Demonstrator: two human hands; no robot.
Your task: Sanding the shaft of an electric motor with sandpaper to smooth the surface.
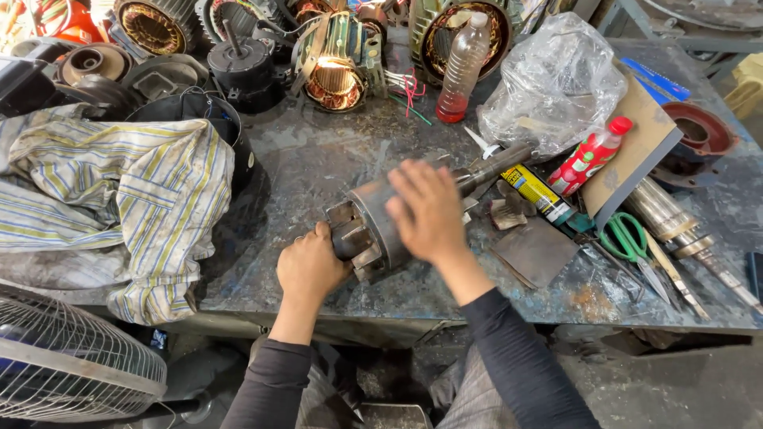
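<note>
A grey metal motor rotor (367, 218) with a long shaft (497, 163) lies on its side on the dirty metal workbench (318, 159). My left hand (310, 266) is closed around the finned near end of the rotor. Over the drum of the rotor rests my right hand (427, 210), palm down, with the fingers spread. The shaft points away to the upper right, toward a crumpled clear plastic bag (556, 83).
A striped cloth (119, 199) covers the left of the bench. Wound motor stators (334, 67) and housings crowd the back edge. A plastic bottle (463, 67), a small red bottle (592, 155), a yellow tube (536, 191), green-handled scissors (628, 238) and a second shaft (683, 234) lie to the right. A fan grille (63, 365) stands lower left.
</note>
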